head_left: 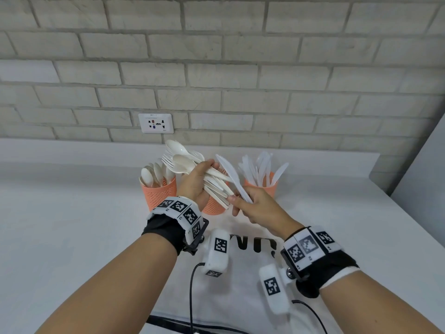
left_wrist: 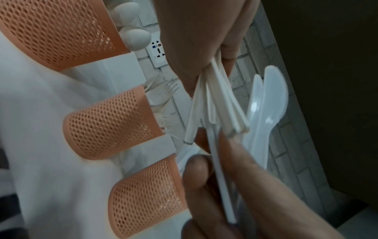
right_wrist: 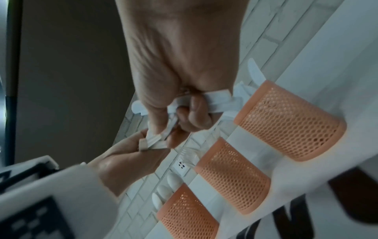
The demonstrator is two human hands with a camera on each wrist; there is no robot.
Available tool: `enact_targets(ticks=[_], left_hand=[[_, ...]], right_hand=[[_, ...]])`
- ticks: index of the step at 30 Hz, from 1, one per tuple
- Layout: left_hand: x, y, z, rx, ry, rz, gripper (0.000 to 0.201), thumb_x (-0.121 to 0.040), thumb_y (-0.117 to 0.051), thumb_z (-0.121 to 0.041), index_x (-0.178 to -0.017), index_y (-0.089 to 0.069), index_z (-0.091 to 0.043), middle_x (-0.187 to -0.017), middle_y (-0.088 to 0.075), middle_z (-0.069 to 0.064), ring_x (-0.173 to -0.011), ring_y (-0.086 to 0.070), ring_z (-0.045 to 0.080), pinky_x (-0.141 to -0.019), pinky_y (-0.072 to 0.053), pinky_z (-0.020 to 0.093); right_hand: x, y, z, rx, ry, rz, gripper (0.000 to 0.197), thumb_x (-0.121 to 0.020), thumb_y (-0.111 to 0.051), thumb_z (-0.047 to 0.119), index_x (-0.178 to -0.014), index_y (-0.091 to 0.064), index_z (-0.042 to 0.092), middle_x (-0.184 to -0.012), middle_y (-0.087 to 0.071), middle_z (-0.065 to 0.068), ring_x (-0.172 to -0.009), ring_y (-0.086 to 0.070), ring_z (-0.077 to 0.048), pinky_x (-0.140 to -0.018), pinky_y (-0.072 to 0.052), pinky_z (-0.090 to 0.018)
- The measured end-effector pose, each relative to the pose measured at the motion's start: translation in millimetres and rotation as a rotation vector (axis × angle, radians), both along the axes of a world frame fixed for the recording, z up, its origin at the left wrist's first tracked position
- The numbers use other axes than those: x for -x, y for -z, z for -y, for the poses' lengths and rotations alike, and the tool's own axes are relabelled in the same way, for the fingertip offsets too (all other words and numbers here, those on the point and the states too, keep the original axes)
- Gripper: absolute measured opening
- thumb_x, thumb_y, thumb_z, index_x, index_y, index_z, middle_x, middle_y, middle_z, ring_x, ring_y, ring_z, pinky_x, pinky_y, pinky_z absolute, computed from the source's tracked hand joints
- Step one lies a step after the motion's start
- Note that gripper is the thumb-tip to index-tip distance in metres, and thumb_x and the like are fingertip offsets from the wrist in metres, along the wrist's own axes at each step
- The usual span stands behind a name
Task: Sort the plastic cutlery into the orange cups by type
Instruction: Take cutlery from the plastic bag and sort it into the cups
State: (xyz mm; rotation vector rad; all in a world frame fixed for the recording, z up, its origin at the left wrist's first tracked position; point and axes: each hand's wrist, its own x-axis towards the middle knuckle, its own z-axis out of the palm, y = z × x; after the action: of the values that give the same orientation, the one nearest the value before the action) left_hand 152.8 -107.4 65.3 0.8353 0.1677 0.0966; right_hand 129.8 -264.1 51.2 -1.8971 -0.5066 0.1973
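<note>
My left hand (head_left: 196, 180) grips a mixed bundle of white plastic spoons and forks (head_left: 185, 160) above the middle cup. My right hand (head_left: 250, 203) pinches the handle of a white knife (head_left: 231, 173) that stands beside the bundle's handle ends (left_wrist: 220, 113). Three orange mesh cups stand in a row on the counter: the left cup (head_left: 157, 191) holds spoons, the middle cup (head_left: 213, 207) is mostly hidden behind my hands and holds forks (left_wrist: 165, 90), the right cup (head_left: 263, 183) holds knives. The wrist views show all three cups (right_wrist: 286, 122) close by.
A white cloth with black lettering (head_left: 252, 239) lies on the white counter (head_left: 72, 213) under the cups. A brick wall with a socket plate (head_left: 156, 123) rises right behind them. A grey panel (head_left: 423, 177) stands at the right.
</note>
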Motion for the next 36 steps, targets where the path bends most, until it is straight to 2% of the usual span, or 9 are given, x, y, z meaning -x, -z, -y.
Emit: enact_targets(ticks=[2, 5, 8, 12, 18, 24, 27, 32, 36], left_hand=[[-0.1, -2.0, 2.0, 0.007, 0.018, 0.003, 0.004, -0.084, -0.059, -0.006, -0.088, -0.06, -0.004, -0.077, -0.066, 0.006, -0.078, -0.063, 0.018, -0.076, -0.055, 0.034], [1.0, -7.1, 0.4, 0.069, 0.016, 0.001, 0.01, -0.086, -0.059, -0.005, -0.095, -0.059, -0.003, -0.092, -0.063, 0.01, -0.08, -0.065, 0.019, -0.063, -0.059, 0.031], [4.3, -9.0, -1.2, 0.117, -0.032, -0.021, 0.006, -0.088, -0.055, -0.004, -0.093, -0.058, -0.002, -0.09, -0.062, 0.011, -0.061, -0.07, 0.014, -0.049, -0.057, 0.032], [6.8, -7.3, -0.8, 0.169, -0.056, -0.03, 0.013, -0.087, -0.055, -0.001, -0.1, -0.056, -0.001, -0.087, -0.064, 0.013, -0.055, -0.07, 0.016, -0.046, -0.055, 0.029], [6.4, -8.6, 3.7, 0.116, 0.004, -0.001, 0.009, -0.09, -0.049, 0.0, -0.087, -0.058, -0.002, -0.063, -0.07, 0.005, -0.055, -0.067, 0.011, -0.052, -0.056, 0.022], [5.7, -11.5, 1.2, 0.053, -0.008, 0.029, 0.015, -0.091, -0.045, 0.001, -0.089, -0.059, -0.003, -0.091, -0.063, 0.007, -0.079, -0.061, 0.012, -0.056, -0.055, 0.017], [5.7, -9.9, -9.9, 0.078, -0.021, 0.03, 0.016, -0.091, -0.044, 0.002, -0.085, -0.057, -0.003, -0.067, -0.068, 0.004, -0.061, -0.065, 0.009, -0.054, -0.055, 0.017], [6.4, 0.0, -8.1, -0.06, 0.143, 0.049, 0.015, -0.09, -0.049, -0.009, -0.077, -0.054, -0.011, -0.048, -0.056, -0.005, -0.048, -0.054, 0.006, -0.057, -0.05, 0.018], [10.8, -0.2, -1.6, -0.111, 0.338, 0.056, 0.009, -0.079, -0.057, -0.018, -0.082, -0.061, -0.011, -0.054, -0.061, -0.001, -0.05, -0.06, 0.01, -0.057, -0.054, 0.023]], right_hand=[[0.6, 0.4, -3.2, -0.035, 0.037, 0.032, 0.016, -0.093, -0.054, 0.017, -0.1, -0.064, 0.008, -0.061, -0.059, -0.001, -0.039, -0.04, 0.001, -0.042, -0.031, -0.007], [2.6, 0.8, 2.7, -0.044, 0.024, 0.03, 0.012, -0.093, -0.054, 0.011, -0.09, -0.063, 0.005, -0.058, -0.056, -0.001, -0.042, -0.047, 0.005, -0.044, -0.036, -0.005], [2.3, 3.2, 11.3, -0.058, 0.041, -0.009, 0.01, -0.091, -0.054, 0.01, -0.085, -0.061, 0.006, -0.057, -0.056, -0.002, -0.044, -0.046, 0.002, -0.045, -0.037, -0.006], [-1.4, 2.9, 21.6, 0.013, 0.001, -0.139, 0.013, -0.091, -0.048, 0.011, -0.084, -0.059, 0.015, -0.055, -0.054, 0.001, -0.052, -0.039, -0.007, -0.045, -0.029, -0.013], [2.5, 4.3, 23.5, 0.136, -0.175, -0.219, 0.026, -0.099, -0.037, 0.018, -0.124, -0.043, 0.018, -0.06, -0.05, -0.001, -0.049, -0.047, -0.01, -0.049, -0.04, -0.023], [-9.3, 7.1, 34.1, 0.258, -0.204, -0.192, 0.017, -0.099, -0.038, 0.011, -0.095, -0.053, 0.015, -0.067, -0.049, 0.001, -0.054, -0.044, -0.01, -0.054, -0.041, -0.021], [-20.9, 2.9, 60.4, 0.317, -0.157, -0.189, 0.014, -0.098, -0.04, 0.012, -0.095, -0.053, 0.017, -0.068, -0.047, 0.002, -0.059, -0.042, -0.01, -0.058, -0.039, -0.021], [-41.4, -25.6, 60.6, -0.06, 0.185, 0.151, 0.021, -0.1, -0.033, 0.024, -0.083, -0.045, 0.026, -0.067, -0.042, 0.003, -0.061, -0.043, -0.009, -0.065, -0.044, -0.02], [-77.5, -31.9, 43.2, -0.275, 0.324, 0.318, 0.011, -0.101, -0.033, 0.023, -0.101, -0.045, 0.022, -0.07, -0.044, 0.002, -0.067, -0.048, -0.01, -0.071, -0.048, -0.02]])
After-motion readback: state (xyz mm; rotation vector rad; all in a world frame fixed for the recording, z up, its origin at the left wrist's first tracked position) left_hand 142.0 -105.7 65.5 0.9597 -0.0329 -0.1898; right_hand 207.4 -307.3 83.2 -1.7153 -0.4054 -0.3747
